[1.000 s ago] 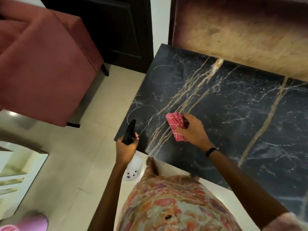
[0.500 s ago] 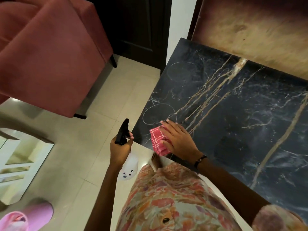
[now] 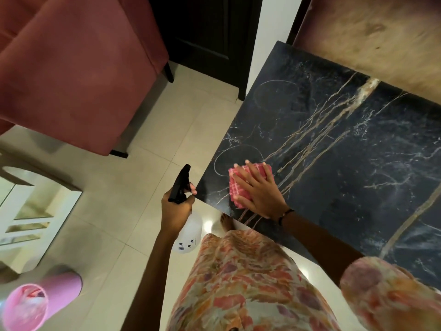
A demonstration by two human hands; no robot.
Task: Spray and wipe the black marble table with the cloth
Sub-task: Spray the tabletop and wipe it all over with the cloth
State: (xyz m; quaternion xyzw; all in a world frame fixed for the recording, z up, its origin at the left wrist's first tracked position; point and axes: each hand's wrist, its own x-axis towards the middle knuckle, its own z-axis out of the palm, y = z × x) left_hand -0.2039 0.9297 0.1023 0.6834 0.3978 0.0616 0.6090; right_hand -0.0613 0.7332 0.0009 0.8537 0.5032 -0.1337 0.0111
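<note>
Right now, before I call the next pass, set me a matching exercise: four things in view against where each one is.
Things:
1. cloth
2. spray bottle
3. pink bin
4. red armchair

Places:
A. on the floor, bottom-left corner of the view
B. pressed flat under the right hand near the black marble table corner
C. standing on the floor, upper left
D. held in the left hand, off the table's edge

Pairs: 1-B, 2-D, 3-A, 4-C
</note>
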